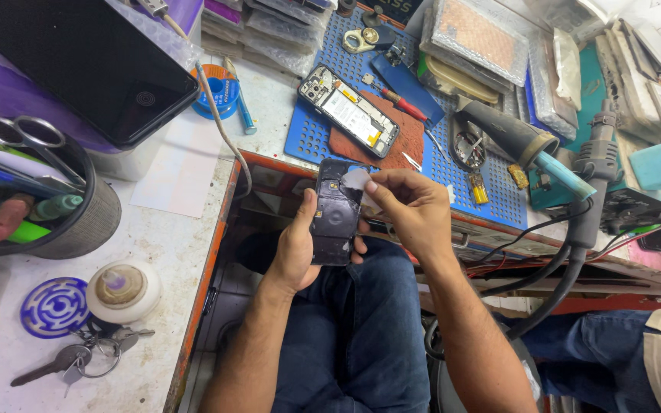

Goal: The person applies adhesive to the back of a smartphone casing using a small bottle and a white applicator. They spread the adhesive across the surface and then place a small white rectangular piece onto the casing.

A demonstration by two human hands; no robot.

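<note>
The left hand (pixel 296 248) is closed around a dark phone back cover (pixel 336 214), thumb along its left edge, holding it above the lap and just off the front edge of the desk (pixel 154 237). The right hand (pixel 415 210) pinches a small pale piece of film (pixel 356 179) between thumb and fingertip at the top of the cover; whether the film is stuck to the cover or free I cannot tell.

On the blue mat (pixel 453 164) past the desk's front edge lies an opened phone (pixel 348 111), its insides facing up, partly on a reddish-brown pad (pixel 392 141). A red-handled screwdriver (pixel 401 102) lies just beside it.

At the left edge of the desk stands a dark round pot (pixel 78 222) that holds scissors (pixel 21 134), a green marker (pixel 59 206), a red-tipped pen (pixel 5 220) and other long tools. Near the desk's front left corner sit a small round white jar (pixel 122 291), a blue round disc (pixel 55 306) and a bunch of keys (pixel 78 359). A blue spool (pixel 217 90) of wire stands towards the back. To the right, a hot-air tool (pixel 518 141) with a teal handle rests beside a black hose (pixel 575 237).
</note>
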